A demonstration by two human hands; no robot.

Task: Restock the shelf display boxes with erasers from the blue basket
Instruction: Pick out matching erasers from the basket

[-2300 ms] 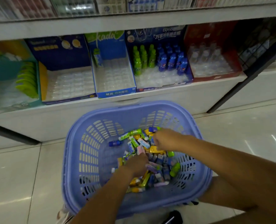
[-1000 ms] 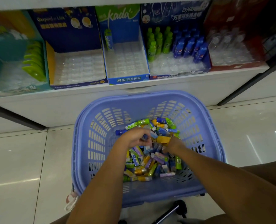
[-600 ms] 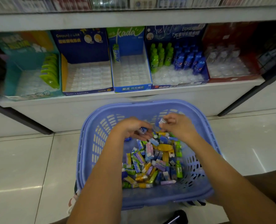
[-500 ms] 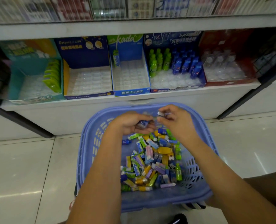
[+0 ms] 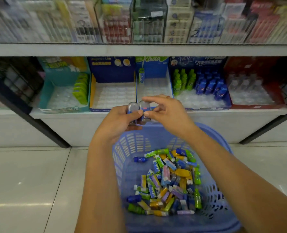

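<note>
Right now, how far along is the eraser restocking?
Early. Done: the bottle box is part filled with green and blue rows. In hand: left hand and right hand hold two clear-capped erasers above the blue basket. Left: the dark blue box tray is bare, the kada box has one, and a pile of erasers waits.

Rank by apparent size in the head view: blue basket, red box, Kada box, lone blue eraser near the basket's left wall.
1. basket
2. red box
3. Kada box
4. blue eraser
The basket sits nearer the camera, inflating it.
</note>
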